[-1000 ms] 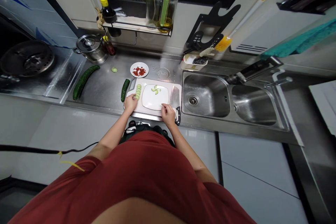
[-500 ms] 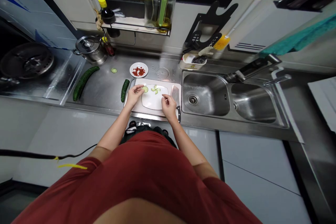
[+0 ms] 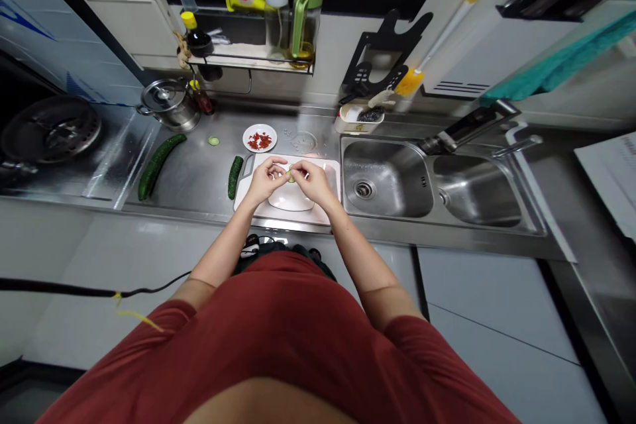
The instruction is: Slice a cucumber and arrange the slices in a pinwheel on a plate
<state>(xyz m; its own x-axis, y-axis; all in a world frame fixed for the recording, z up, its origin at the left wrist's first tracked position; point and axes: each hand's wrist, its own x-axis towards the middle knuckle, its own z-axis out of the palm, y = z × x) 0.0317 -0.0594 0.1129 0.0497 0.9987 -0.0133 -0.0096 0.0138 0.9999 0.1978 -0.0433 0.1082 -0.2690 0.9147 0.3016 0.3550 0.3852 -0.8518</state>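
Observation:
My left hand [image 3: 269, 181] and my right hand [image 3: 313, 183] meet above a white plate [image 3: 291, 200]. Between their fingertips is a thin green cucumber slice [image 3: 291, 177], pinched from both sides. The plate rests on a pale cutting board [image 3: 334, 180]; the slices lying on it earlier are mostly covered by my hands. Left of the board lies a short cut cucumber [image 3: 235, 177]. Behind the board stands a small white dish [image 3: 273, 138] with chopped red pieces [image 3: 258, 141]. The knife is out of sight behind my right hand and arm.
A long whole cucumber [image 3: 158, 165] and a small cucumber end [image 3: 213, 141] lie on the steel counter to the left. Beyond are a lidded pot [image 3: 173, 109] and a pan [image 3: 52, 129]. The double sink [image 3: 387, 179] adjoins the board on the right.
Both hands have come together over the plate. The slice held by my left hand has moved right, and my right hand has moved left to grip it too.

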